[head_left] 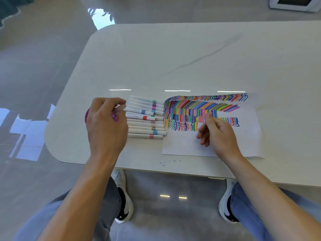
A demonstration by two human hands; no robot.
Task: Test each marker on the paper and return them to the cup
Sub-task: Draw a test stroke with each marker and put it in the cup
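A white sheet of paper lies on the table, its upper half filled with rows of coloured test strokes. To its left, several white markers with coloured bands lie side by side. My left hand hovers over a pink cup, mostly hidden beneath it, and pinches a pale pink marker between thumb and fingers. My right hand rests on the paper with thumb and forefinger pressed together near the strokes; whether anything is in that pinch is not visible.
The white marble-look table stretches far beyond the paper. Small blue ink specks dot its front edge. My knees and white shoes show below the table edge. A white appliance stands on the floor at top right.
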